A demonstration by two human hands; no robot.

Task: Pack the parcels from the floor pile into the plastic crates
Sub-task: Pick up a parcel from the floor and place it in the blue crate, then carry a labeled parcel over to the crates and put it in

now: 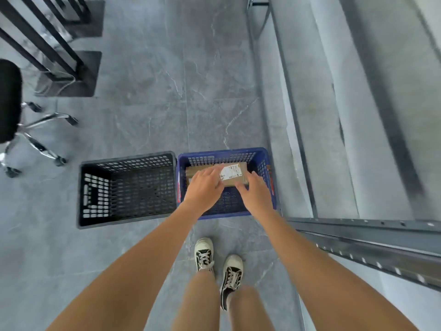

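Placement is the step in hand: a brown parcel (216, 174) with a white label lies in the far half of the blue crate (267, 177), and both hands are down over it. The left hand (202, 187) has its fingers spread and straight, lying on the parcel's near-left part, a flat touch and no grip. The right hand (254, 191) sits at the parcel's near-right corner with its fingers loosely extended against the edge; whether any finger curls under that edge cannot be told, but it reads as an open touch too.

The parcel lies flat, label face up. Its long axis runs across the crate from left to right, from one hand toward the other, and its label end lies toward the right hand. It sits beyond the fingertips, close to the crate's far wall, with bare crate bottom showing beneath the palms.

Likely the next move is to let go, lift both hands straight up out of the crate without catching its rim, and turn for another parcel; no floor pile is in view here. The black crate (126, 189) stands just left of the left hand, touching the blue one side to side, and nothing shows inside it.
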